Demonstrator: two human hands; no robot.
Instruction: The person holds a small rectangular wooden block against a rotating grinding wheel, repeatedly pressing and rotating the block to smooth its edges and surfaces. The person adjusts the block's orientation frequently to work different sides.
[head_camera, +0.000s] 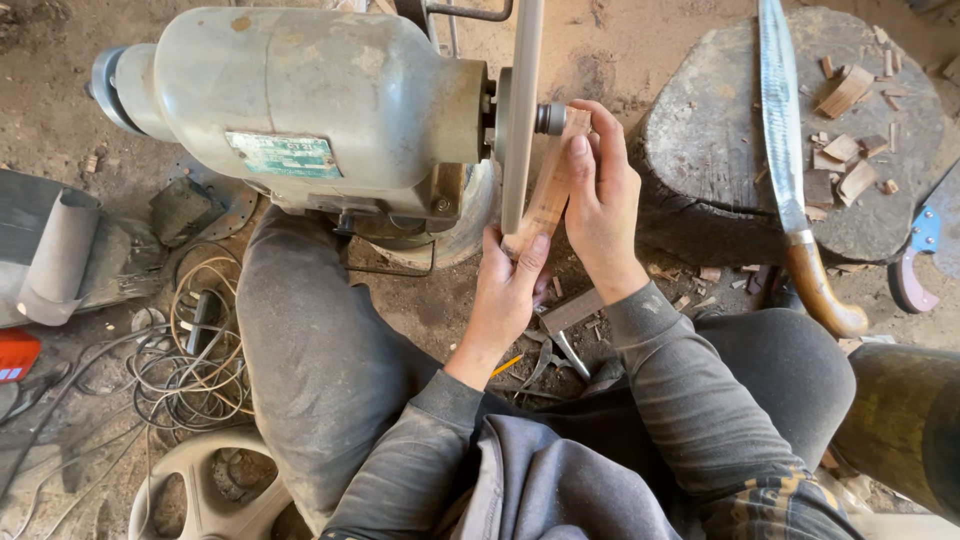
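A flat wooden piece (551, 190), long and pale brown, stands nearly upright against the thin sanding disc (521, 110) of a grey electric motor (300, 100). My left hand (510, 290) grips the lower end of the wood. My right hand (598, 195) holds its upper part, with the fingers pressing it toward the disc beside the shaft nut (550, 118). Both forearms are in grey sleeves and reach up from my lap.
A round wooden block (720, 130) stands to the right with a long knife (790, 160) and several wood chips on it. A blue-handled saw (922, 255) lies at the far right. Tangled wire (195, 350) and scrap lie on the dirt floor at left.
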